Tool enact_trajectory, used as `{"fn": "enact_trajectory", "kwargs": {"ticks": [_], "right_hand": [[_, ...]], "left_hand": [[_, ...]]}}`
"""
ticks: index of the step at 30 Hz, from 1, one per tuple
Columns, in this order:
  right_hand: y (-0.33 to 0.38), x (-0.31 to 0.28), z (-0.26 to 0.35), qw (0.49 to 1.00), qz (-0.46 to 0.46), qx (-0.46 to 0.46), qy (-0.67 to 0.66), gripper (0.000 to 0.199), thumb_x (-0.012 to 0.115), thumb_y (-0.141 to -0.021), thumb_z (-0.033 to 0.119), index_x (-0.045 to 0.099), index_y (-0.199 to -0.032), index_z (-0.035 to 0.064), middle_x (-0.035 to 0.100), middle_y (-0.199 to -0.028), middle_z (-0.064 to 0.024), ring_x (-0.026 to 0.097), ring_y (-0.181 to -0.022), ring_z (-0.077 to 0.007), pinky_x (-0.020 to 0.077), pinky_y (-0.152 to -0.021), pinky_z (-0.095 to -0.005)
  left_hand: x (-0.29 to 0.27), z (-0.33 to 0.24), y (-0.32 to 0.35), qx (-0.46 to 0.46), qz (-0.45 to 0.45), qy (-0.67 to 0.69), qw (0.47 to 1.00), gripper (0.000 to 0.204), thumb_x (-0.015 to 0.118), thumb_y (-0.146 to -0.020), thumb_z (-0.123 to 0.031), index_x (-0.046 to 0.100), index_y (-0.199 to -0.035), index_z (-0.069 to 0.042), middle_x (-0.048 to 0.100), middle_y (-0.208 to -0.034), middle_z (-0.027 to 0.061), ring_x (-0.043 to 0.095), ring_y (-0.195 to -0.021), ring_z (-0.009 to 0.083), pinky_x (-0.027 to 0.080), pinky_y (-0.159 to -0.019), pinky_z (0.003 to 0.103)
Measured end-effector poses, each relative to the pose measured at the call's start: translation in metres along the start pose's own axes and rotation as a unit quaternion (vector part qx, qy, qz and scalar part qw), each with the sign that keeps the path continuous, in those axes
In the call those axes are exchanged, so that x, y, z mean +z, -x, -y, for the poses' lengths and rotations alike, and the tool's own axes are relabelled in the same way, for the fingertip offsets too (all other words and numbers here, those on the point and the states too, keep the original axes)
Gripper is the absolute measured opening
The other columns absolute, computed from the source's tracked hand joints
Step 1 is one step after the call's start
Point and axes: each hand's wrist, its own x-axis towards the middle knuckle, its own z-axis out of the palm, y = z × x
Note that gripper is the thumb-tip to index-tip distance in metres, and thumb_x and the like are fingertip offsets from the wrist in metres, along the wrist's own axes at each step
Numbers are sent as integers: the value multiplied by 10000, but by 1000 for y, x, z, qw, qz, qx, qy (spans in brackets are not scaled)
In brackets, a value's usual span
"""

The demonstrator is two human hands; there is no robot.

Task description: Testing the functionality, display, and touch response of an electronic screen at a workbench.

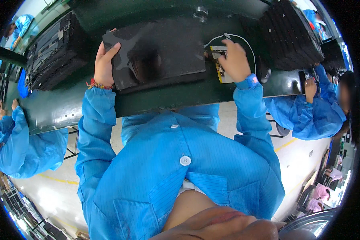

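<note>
A flat black laptop-sized panel [164, 52], glossy with duller grey patches, lies on the dark green bench in front of me. My left hand [105, 64] grips its left edge, thumb on top and the other fingers partly hidden behind the edge. To the panel's right, my right hand [235, 60] hovers over or touches a small yellow-and-black strip-like part [220, 66]. Its thumb and fingers are apart, with nothing visible between them. A thin white cable [250, 46] loops around the far side of this hand. Whether the fingertips touch the cable is unclear.
Stacks of black laptop-like units stand on the left [54, 52] and right [292, 36]. A dark computer mouse [265, 74] sits right of my right hand. A small clear object [201, 14] lies at the back. People in blue work at both sides.
</note>
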Motion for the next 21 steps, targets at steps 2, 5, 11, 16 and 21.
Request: {"fn": "enact_trajectory", "kwargs": {"ticks": [2,5,11,16,21], "right_hand": [[-1,-19,-5,995,-82,3,-51,491,641,-750,232,485,-1172,34,561,-964,-180,555,-898,-332,456,-740,-400],[-3,-56,16,938,5,218,-270,561,650,-775,288,455,-1238,39,556,-1047,-183,551,-950,-281,450,-752,-340],[-9,-29,19,642,159,145,-736,641,583,-843,171,275,-1404,136,620,-938,-117,572,-808,-142,461,-728,-269],[-20,-23,31,791,218,120,-559,701,555,-860,125,158,-1435,172,603,-912,-102,551,-809,-122,452,-732,-260],[-41,3,23,872,221,36,-435,739,593,-859,179,129,-1434,191,626,-829,-119,587,-760,-150,473,-684,-293]], "left_hand": [[0,-5,16,32,3,23,999,457,576,-818,-28,462,-1261,-41,580,-1083,72,573,-924,161,462,-797,263],[-2,-13,57,244,139,-111,953,457,580,-825,-44,461,-1264,-84,578,-1112,136,591,-879,177,477,-745,303],[38,-53,59,528,468,-302,641,297,650,-767,-131,623,-1062,-147,576,-1112,203,599,-953,327,478,-760,370],[1,-49,47,458,256,-640,562,321,580,-747,-71,599,-1068,-64,588,-1138,127,559,-1072,282,414,-923,421],[-35,-11,26,312,207,-732,570,387,562,-702,43,601,-1066,-85,579,-1150,113,531,-1103,255,404,-942,411]]}}
